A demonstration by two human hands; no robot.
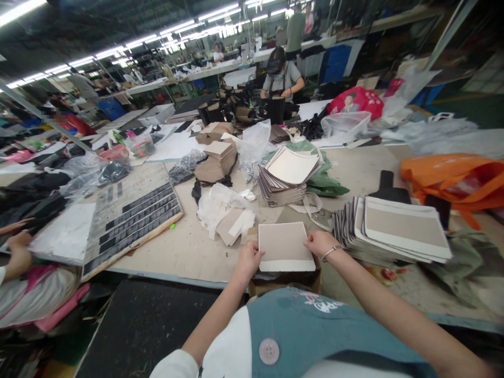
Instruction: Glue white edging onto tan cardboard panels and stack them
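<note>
Between my hands lies a beige rectangular panel (285,242) with a pale strip along its near edge. My left hand (249,260) pinches the panel's left side. On its right edge, the fingers of my right hand (321,243) are closed in a pinch; a bracelet circles that wrist. Beneath the panel shows part of a brown box (283,285) at the table's edge. To the right, a fanned stack of similar panels (405,226) rests on the table. Farther back stands another stack of pale panels (291,168) with dark edges.
A board with rows of dark strips (137,223) lies at left. Crumpled clear plastic (222,202) and card pieces sit just beyond my left hand. An orange bag (452,178) is at right. A co-worker (281,79) sits across the table; another person's hand (19,247) shows far left.
</note>
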